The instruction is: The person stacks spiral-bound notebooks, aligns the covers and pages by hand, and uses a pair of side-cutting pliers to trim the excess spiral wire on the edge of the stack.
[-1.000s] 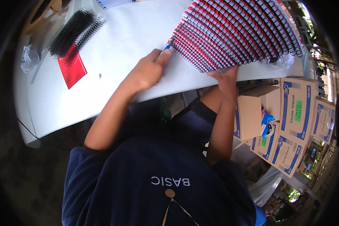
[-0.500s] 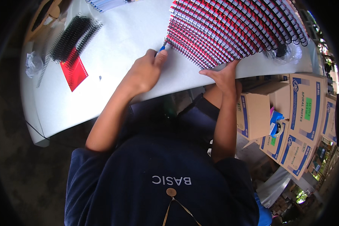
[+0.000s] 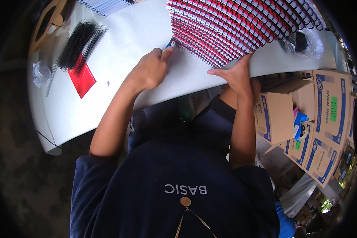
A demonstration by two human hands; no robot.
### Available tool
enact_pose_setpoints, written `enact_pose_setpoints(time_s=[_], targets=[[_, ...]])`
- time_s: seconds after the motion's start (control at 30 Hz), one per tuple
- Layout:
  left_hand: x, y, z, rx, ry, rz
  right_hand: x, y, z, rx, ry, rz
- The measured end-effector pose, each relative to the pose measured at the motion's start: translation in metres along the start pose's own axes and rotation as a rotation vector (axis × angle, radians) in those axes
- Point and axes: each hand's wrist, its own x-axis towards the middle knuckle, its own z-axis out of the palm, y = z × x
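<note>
A large row of red-and-white spiral-bound notebooks (image 3: 230, 31) with black coils lies at the table's near right side. My left hand (image 3: 151, 70) is closed around a small blue-handled tool (image 3: 169, 44), whose dark tip meets the coil ends at the row's left corner. The tool's jaws are too small to make out. At the row's near edge, my right hand (image 3: 238, 78) has its thumb stretched out to the left and a finger pointing up against the notebooks. Its other fingers are partly hidden.
Loose black spiral coils (image 3: 78, 43) lie on a red cover sheet (image 3: 83, 85) at the left of the white table (image 3: 119, 43). Crumpled clear plastic (image 3: 41, 73) sits beside them. Blue-edged notebooks (image 3: 107, 5) are at the back. Cardboard boxes (image 3: 332, 119) stand at the right.
The whole view has shifted slightly, so the notebooks appear higher and further left. Both hands keep nearly the same place and grip at the row.
</note>
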Motion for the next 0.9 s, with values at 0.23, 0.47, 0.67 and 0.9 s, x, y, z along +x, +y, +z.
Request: enact_pose_setpoints(time_s=[0.23, 0.47, 0.67, 0.9], targets=[[0.008, -0.041, -0.004, -1.311, -0.744, -0.017, -0.002, -0.003, 0.007, -0.093, 0.057, -0.027], [0.01, -0.042, -0.004, -1.381, -0.857, -0.045, -0.003, -0.004, 0.005, -0.129, 0.067, -0.019], [0.03, -0.064, -0.003, -1.528, -1.068, 0.018, -0.001, -0.006, 0.003, -0.167, 0.087, -0.023], [0.01, -0.037, -0.012, -1.359, -0.86, -0.106, -0.002, -0.005, 0.002, -0.236, 0.136, -0.045]])
